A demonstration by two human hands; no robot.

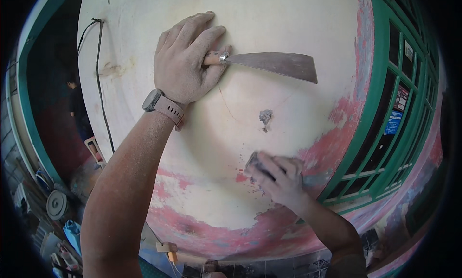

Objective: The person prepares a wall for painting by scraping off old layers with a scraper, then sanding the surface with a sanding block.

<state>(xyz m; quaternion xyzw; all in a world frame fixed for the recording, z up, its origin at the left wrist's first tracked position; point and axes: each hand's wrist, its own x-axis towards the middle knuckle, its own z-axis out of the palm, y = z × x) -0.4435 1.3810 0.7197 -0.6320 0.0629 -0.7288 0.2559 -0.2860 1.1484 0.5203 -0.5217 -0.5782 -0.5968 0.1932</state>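
The person's left forearm (pixel 127 182) is slanting up to the left hand (pixel 180 69), which is lying against the pale wall (pixel 207 143), clasping a scraper (pixel 274 65) that is pointing right; lower down, the right hand (pixel 287 182) is curling its fingers around a dark block (pixel 254 161) at the wall

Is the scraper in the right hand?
No, the scraper has its handle held in the left hand, while the right hand grips a dark block lower down.
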